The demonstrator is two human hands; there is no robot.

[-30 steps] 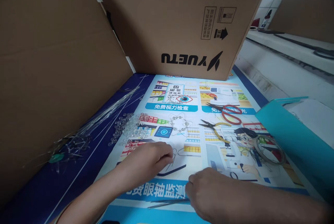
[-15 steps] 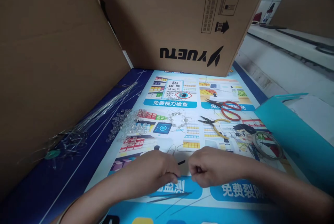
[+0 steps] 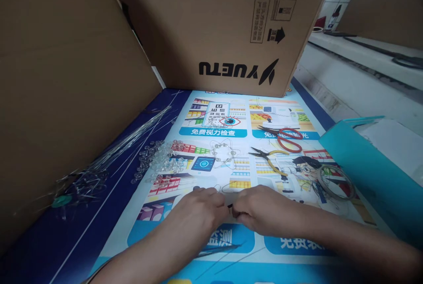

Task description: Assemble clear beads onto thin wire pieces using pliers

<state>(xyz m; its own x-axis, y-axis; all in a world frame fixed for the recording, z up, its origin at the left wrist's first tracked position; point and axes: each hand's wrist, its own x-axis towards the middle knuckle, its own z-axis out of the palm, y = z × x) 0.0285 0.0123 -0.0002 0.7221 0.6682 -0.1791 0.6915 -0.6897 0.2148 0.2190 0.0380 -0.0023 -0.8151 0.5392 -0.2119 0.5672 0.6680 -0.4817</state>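
Note:
My left hand (image 3: 205, 211) and my right hand (image 3: 256, 209) are closed and face each other low over the printed sheet, their knuckles almost touching. Thin wire (image 3: 228, 185) loops out just beyond the fingers and appears to be pinched between them; the fingertips are hidden. Past the hands lies a ring of clear beads on wire (image 3: 224, 152). To its left is a spread of loose clear beads (image 3: 160, 160). Yellow-handled pliers (image 3: 270, 158) and red-handled cutters (image 3: 284, 137) lie to the right. Several cut wires (image 3: 220, 250) rest near my left forearm.
A wire coil (image 3: 336, 181) lies at right, beside a teal box (image 3: 373, 173). On the left is a bundle of long wires (image 3: 132, 136) with a tangle and a green piece (image 3: 61, 201). Cardboard walls (image 3: 198, 19) stand at the back and left.
My left hand has turned over, its knuckles now further up, and moved closer to the right hand. My right hand has shifted slightly left. The whole view has shifted a little.

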